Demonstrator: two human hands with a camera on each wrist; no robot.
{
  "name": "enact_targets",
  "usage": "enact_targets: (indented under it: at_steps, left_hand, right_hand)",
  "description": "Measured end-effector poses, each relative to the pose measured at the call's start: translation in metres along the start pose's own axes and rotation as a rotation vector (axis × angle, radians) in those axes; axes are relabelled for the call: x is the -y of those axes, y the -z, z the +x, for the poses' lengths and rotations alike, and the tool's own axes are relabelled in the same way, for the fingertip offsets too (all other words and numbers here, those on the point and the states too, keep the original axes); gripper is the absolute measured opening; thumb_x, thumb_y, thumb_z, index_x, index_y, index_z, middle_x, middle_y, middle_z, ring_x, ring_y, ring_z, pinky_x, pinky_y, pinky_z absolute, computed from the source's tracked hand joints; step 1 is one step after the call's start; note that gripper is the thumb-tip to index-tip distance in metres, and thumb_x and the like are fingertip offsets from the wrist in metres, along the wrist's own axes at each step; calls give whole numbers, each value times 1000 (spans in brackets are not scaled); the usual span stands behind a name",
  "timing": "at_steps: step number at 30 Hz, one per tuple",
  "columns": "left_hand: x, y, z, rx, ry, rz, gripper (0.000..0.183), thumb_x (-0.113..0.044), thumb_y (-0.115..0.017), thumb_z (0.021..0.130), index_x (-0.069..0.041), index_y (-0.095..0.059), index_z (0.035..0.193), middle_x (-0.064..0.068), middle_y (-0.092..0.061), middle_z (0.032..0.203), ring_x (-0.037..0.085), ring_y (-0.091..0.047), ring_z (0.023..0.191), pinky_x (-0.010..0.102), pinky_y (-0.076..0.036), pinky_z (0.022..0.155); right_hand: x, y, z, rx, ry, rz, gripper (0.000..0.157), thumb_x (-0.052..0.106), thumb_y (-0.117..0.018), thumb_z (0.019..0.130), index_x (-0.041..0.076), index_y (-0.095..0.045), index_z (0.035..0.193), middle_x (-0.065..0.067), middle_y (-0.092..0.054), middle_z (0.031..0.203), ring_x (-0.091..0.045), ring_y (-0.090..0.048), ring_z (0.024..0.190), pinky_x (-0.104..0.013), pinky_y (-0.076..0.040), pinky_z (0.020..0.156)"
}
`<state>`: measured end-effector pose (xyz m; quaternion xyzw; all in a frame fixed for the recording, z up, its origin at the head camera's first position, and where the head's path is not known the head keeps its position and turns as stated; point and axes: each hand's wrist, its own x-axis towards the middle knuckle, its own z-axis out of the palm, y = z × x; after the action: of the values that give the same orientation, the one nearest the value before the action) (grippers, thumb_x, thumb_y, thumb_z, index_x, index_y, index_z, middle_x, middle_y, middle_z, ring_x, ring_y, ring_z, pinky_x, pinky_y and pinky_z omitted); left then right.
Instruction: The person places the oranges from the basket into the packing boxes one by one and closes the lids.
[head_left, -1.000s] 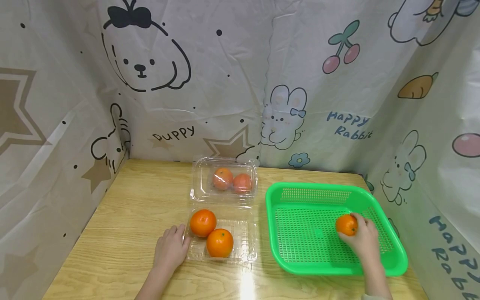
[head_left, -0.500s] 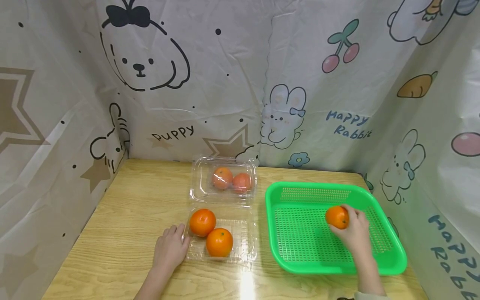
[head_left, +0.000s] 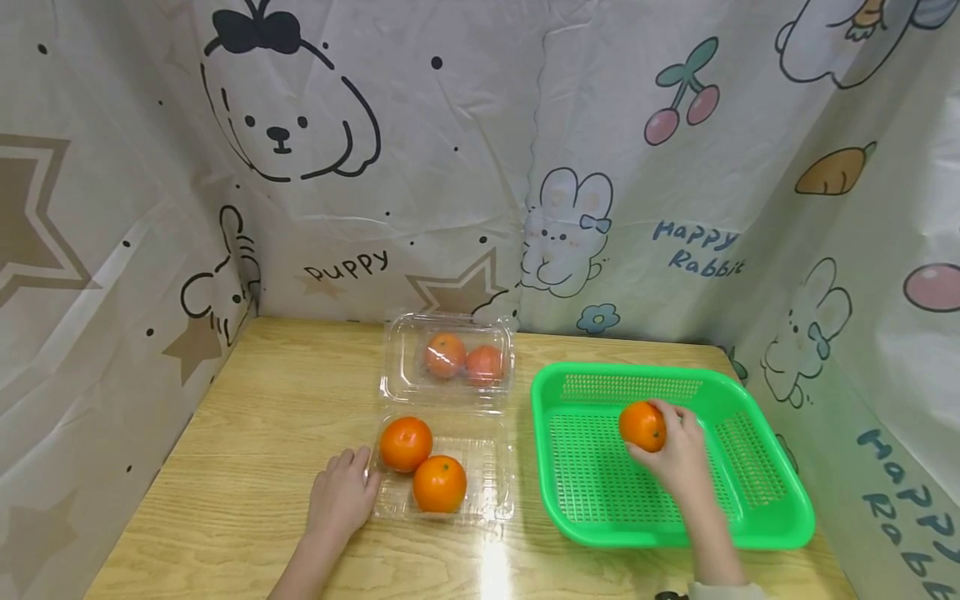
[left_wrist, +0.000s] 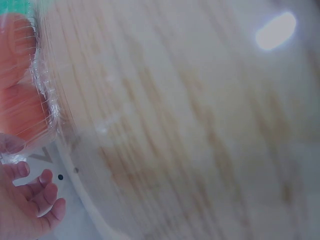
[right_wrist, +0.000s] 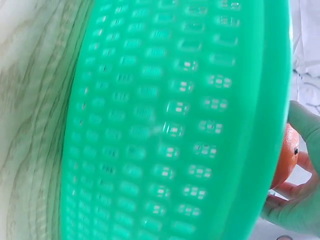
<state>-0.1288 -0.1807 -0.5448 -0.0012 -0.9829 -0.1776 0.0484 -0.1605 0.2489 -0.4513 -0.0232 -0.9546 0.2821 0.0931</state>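
My right hand (head_left: 678, 454) holds an orange (head_left: 641, 427) between thumb and fingers over the green plastic basket (head_left: 791, 500). In the right wrist view, that orange (right_wrist: 286, 157) shows partly behind the basket's rim. My left hand (head_left: 345, 492) rests on the table, its thumb side against the left edge of a clear plastic clamshell box (head_left: 491, 475). Its fingers (left_wrist: 42, 200) look loosely bent in the left wrist view. Inside the box's near half sit two oranges (head_left: 406, 444). Two paler orange fruits (head_left: 446, 356) show through the clear plastic of the far half.
Box and basket stand side by side on a wooden table (head_left: 285, 383), with a narrow gap between them. A printed cloth (head_left: 465, 167) hangs behind and at both sides. The basket's right end is close to the cloth.
My right hand has moved left across the basket with the orange, which is now near the basket's middle. The left hand and the box have stayed in place.
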Motion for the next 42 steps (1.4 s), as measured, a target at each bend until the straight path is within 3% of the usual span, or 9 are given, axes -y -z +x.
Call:
enact_targets:
  at_steps: [42]
  left_hand:
    - [0,0,0,13,15,-6,37,-23,-52,86,0,-54,115,19,-56,104,36,-53,92,53,-44,75]
  right_hand:
    - [93,-59,3,22,252,97,68,17,-82,61,13,-52,121,-17,-44,121,-36,-45,109,-56,-46,80]
